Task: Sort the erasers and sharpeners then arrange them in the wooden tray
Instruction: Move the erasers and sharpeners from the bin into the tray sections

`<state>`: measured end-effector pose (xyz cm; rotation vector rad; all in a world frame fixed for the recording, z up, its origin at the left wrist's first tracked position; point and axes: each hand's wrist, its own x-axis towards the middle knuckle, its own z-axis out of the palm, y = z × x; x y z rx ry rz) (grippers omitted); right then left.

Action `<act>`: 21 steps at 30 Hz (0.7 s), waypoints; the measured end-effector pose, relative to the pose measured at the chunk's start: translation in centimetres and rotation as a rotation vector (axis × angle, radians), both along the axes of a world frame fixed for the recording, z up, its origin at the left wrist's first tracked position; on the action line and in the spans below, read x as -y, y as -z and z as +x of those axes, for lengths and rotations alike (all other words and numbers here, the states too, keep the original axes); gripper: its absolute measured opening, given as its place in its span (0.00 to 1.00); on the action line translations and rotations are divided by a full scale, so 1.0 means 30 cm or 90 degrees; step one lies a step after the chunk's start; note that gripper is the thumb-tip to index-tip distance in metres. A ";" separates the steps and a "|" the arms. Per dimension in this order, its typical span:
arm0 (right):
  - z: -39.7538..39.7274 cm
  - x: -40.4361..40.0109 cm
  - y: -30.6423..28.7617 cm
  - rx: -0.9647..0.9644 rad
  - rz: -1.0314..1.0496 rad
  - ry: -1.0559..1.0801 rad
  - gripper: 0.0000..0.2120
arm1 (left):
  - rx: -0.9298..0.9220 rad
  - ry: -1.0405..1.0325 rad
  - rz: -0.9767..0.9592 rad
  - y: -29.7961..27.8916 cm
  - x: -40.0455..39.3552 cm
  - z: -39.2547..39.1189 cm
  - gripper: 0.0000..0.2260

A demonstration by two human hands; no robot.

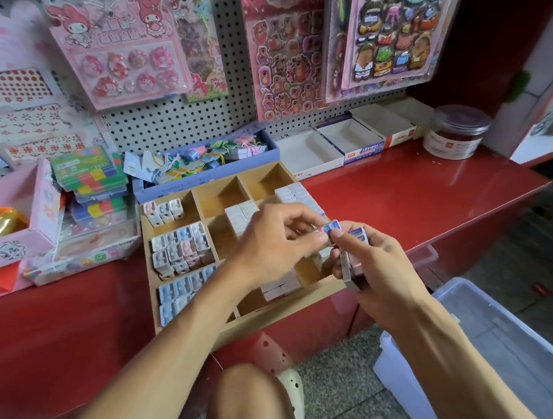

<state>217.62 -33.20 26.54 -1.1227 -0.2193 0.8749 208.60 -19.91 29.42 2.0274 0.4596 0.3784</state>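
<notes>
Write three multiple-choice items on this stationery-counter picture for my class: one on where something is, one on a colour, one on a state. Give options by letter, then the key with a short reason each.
1. Where do the sharpeners sit in the wooden tray?
A. left column
B. right column
C. outside the tray

2. What colour is the counter under the tray?
A. white
B. red
C. green

3. What is the state of the tray's two back compartments, middle and right?
A. packed full
B. covered by a lid
C. empty

Key:
1 A, the small pastel sharpeners fill the compartments along the tray's left side.
2 B, the glossy surface around the tray is red.
3 C, only bare wood shows in them, while the left hand and right hand hold an eraser in front of them.
</notes>
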 end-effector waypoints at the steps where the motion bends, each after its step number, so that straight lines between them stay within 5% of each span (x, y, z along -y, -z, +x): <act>1: -0.002 0.003 -0.009 -0.007 0.005 0.012 0.02 | 0.016 -0.010 -0.017 0.000 0.013 0.006 0.04; 5: 0.014 0.018 -0.032 -0.077 0.005 0.105 0.08 | 0.031 -0.059 -0.101 -0.017 0.033 0.002 0.03; 12: 0.015 0.063 -0.061 -0.070 0.045 0.156 0.17 | -0.018 -0.082 -0.070 -0.004 0.099 -0.012 0.04; 21: 0.019 0.109 -0.055 -0.095 0.091 0.237 0.14 | 0.058 -0.038 -0.058 0.007 0.231 0.044 0.12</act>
